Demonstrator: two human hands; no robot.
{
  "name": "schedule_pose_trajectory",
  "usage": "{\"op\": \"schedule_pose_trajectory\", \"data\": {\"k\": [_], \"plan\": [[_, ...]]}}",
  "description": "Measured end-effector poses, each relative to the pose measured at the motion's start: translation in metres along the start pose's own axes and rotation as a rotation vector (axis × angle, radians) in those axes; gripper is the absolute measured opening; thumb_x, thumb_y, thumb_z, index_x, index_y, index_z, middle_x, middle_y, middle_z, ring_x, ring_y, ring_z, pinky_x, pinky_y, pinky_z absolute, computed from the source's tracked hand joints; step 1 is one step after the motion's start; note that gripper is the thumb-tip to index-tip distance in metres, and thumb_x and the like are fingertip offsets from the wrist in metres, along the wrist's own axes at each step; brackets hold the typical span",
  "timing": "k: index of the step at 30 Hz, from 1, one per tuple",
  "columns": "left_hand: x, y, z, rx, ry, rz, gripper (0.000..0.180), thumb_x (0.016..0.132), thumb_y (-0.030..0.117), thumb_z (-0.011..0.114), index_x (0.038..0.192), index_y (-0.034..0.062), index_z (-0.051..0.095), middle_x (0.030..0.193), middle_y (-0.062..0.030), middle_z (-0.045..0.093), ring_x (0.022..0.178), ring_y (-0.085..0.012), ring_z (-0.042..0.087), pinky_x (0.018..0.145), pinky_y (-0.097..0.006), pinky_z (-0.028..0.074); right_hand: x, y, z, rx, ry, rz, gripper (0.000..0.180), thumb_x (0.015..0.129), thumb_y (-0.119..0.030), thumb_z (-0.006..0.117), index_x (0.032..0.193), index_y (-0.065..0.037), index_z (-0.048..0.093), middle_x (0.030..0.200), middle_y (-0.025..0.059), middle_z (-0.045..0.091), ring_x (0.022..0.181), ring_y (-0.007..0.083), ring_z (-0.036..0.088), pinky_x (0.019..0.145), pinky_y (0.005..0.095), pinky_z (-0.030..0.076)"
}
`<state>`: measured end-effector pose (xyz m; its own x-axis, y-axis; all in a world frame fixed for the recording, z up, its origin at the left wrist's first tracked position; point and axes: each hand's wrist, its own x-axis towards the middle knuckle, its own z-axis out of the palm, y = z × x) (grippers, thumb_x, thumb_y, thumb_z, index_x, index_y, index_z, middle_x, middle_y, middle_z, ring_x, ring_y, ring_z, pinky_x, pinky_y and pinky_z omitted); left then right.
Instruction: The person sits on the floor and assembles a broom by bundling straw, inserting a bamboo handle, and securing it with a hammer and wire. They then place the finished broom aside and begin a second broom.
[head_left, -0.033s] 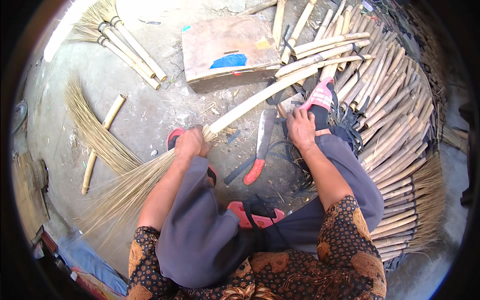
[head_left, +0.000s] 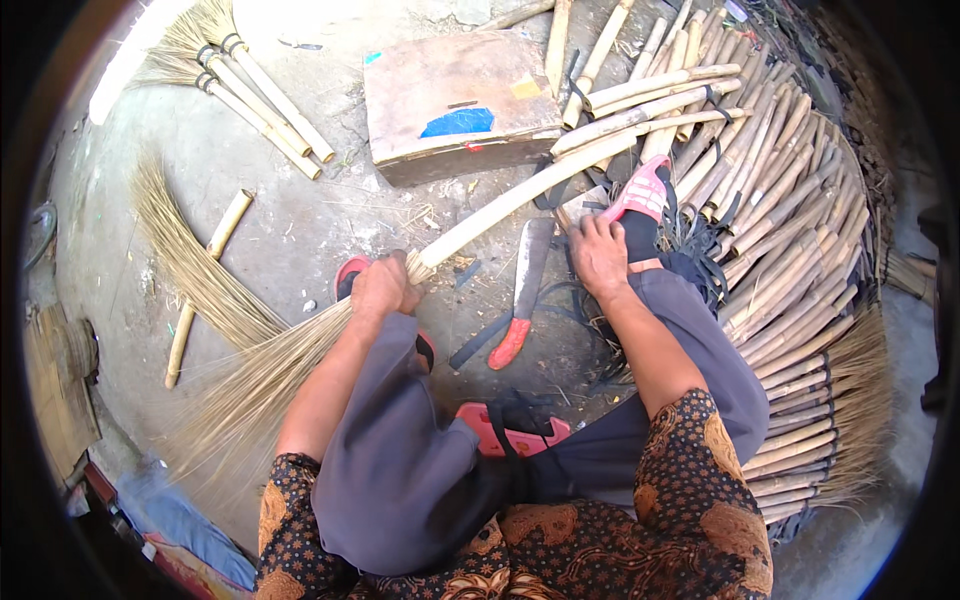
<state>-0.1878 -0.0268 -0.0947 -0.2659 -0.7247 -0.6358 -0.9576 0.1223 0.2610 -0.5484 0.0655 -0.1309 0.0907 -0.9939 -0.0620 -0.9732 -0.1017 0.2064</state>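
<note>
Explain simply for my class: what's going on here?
A person's left hand grips a broom at the neck, where its bristles meet the pale handle. The right hand is beside a pink sandal; whether it holds anything is unclear. A red-handled knife lies between the hands, three brooms lie at the upper left, and a pile of handles is on the right.

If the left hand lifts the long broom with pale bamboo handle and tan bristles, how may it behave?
The pale handle looks straight, so probably stiff. The tan bristles, thin and spread, could flop. Gripped near one end by the left hand, the handle may tip.
</note>
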Motion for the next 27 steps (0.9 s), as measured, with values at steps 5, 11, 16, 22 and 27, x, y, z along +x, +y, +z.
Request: {"op": "schedule_pose_trajectory", "data": {"k": [5,11,16,22,27], "plan": [[-0.003,0.001,0.003,0.005,0.001,-0.03,0.053,0.083,0.041,0.081,0.116,0.0015,0.067,0.111,-0.026,0.074,0.105,-0.0408,0.073,0.091,-0.049,0.058,0.016,-0.017,0.028,-0.225,-0.159,-0.039,0.022,0.089,-0.024,0.067,0.108,-0.014,0.075,0.117,0.0054,0.061,0.121,0.0238,0.052,0.103,0.0449,0.038],[0.001,-0.009,0.013,-0.036,0.087,0.039,0.05,0.082,0.033,0.077,0.122,0.0056,0.065,0.11,-0.0264,0.074,0.103,-0.0419,0.073,0.09,-0.05,0.058,0.033,0.007,0.02,0.217,-0.047,0.402,0.015,0.093,-0.023,0.068,0.094,-0.014,0.08,0.093,0.0097,0.076,0.096,0.0279,0.069,0.093,0.0464,0.049],[0.003,-0.019,0.012,-0.098,0.026,0.089,0.062,0.081,0.038,0.078,0.131,0.0061,0.06,0.11,-0.0281,0.073,0.107,-0.0424,0.072,0.092,-0.051,0.057,0.079,0.036,-0.046,1.136,0.401,0.599,0.023,0.106,-0.023,0.062,0.099,-0.005,0.075,0.077,0.006,0.07,0.063,0.0145,0.064,0.06,0.0339,0.052],[-0.002,-0.024,0.008,-0.171,-0.031,0.118,0.071,0.081,0.04,0.081,0.14,0.0098,0.056,0.11,-0.0258,0.074,0.107,-0.0425,0.072,0.094,-0.051,0.056,0.099,0.031,-0.176,1.704,0.696,0.346,0.025,0.114,-0.021,0.05,0.122,-0.005,0.066,0.076,-0.0008,0.058,0.057,0.0044,0.044,0.05,0.0201,0.036],[0.0,-0.028,0.019,-0.217,0.056,0.211,0.073,0.08,0.039,0.084,0.141,0.0107,0.058,0.117,-0.021,0.072,0.112,-0.0386,0.07,0.096,-0.05,0.056,0.054,-0.053,-0.189,1.764,0.053,0.595,0.011,0.109,-0.019,0.058,0.111,-0.009,0.062,0.08,0.0,0.061,0.057,0.0051,0.043,0.05,0.0212,0.034]]}}
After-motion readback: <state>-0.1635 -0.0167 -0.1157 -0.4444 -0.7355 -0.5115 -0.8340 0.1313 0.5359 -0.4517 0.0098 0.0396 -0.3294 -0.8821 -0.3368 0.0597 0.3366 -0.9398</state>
